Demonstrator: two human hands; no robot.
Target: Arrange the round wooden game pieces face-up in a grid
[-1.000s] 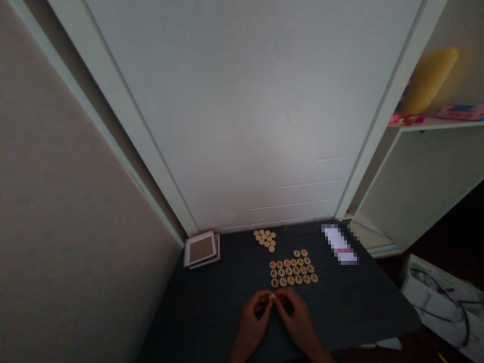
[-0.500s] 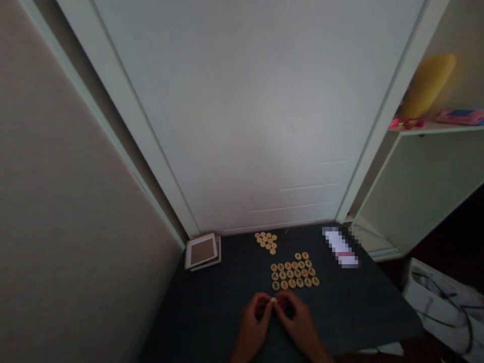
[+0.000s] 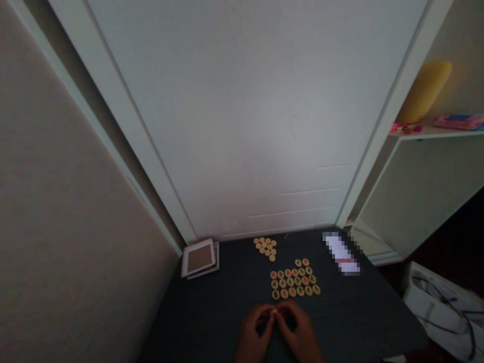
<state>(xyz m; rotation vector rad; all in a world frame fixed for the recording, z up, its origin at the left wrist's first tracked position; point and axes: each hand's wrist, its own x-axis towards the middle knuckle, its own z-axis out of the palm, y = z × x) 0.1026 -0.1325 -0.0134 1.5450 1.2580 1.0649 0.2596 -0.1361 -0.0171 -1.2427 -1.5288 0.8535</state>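
Observation:
My left hand and my right hand meet low over a dark table, fingers curled in. Between their fingertips they pinch one small round wooden disc. Just beyond them lie rows of marked wooden discs, face up with red and dark characters. Farther back, by the wall, sits a cluster of plain discs, several of them, with no marks showing.
A flat square box with a brown panel lies at the table's back left. A white blurred-out item lies at the back right. A white door panel rises behind; shelves with a yellow object stand right, a white bag below.
The view has tilted up a little, so the table and hands sit lower in the picture. Both hands still hold the same disc between them.

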